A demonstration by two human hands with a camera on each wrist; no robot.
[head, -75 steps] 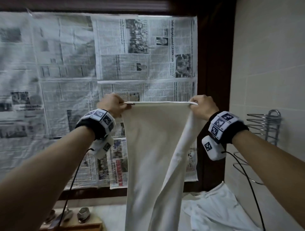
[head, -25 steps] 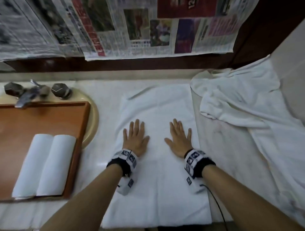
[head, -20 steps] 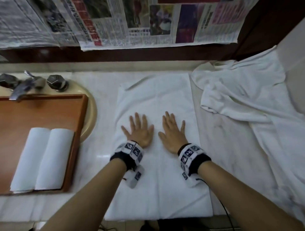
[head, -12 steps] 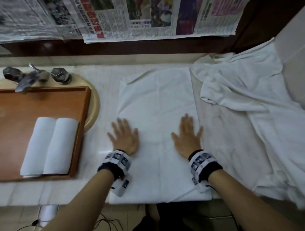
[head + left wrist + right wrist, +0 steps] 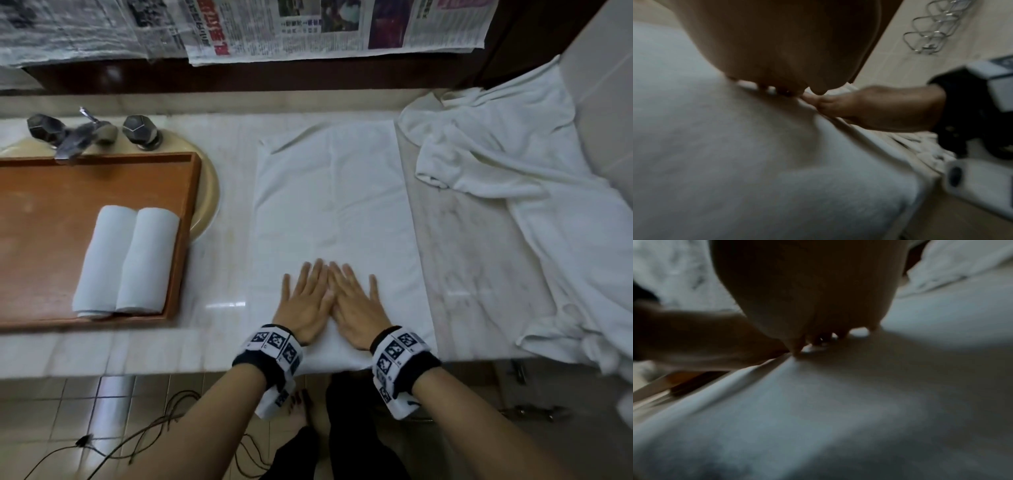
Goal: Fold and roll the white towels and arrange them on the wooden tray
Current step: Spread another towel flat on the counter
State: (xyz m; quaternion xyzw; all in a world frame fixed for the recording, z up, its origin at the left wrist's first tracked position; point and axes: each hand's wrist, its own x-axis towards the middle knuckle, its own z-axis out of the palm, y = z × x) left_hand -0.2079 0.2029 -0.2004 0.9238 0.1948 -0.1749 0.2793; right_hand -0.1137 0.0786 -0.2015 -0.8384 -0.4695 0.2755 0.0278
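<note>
A folded white towel (image 5: 332, 205) lies flat on the marble counter, its near end at the counter's front edge. My left hand (image 5: 305, 301) and right hand (image 5: 356, 303) press flat on its near end, side by side, thumbs touching, fingers straight. In the left wrist view the left palm (image 5: 781, 48) lies on the towel (image 5: 756, 162) with the right hand (image 5: 869, 107) beside it. The right wrist view shows the right palm (image 5: 807, 288) on the towel (image 5: 838, 410). Two rolled white towels (image 5: 126, 260) lie on the wooden tray (image 5: 44, 205) at the left.
A heap of loose white towels (image 5: 534, 205) covers the counter's right end. The tray sits over a beige basin (image 5: 209, 192) with a metal tap (image 5: 85, 133) behind. Newspaper (image 5: 274, 31) hangs on the back wall. Cables (image 5: 144, 442) lie on the tiled floor below.
The towel, held up 3 s ago, now lies on the counter. Within the last second my hands slid apart across it, then came together nearer the front edge.
</note>
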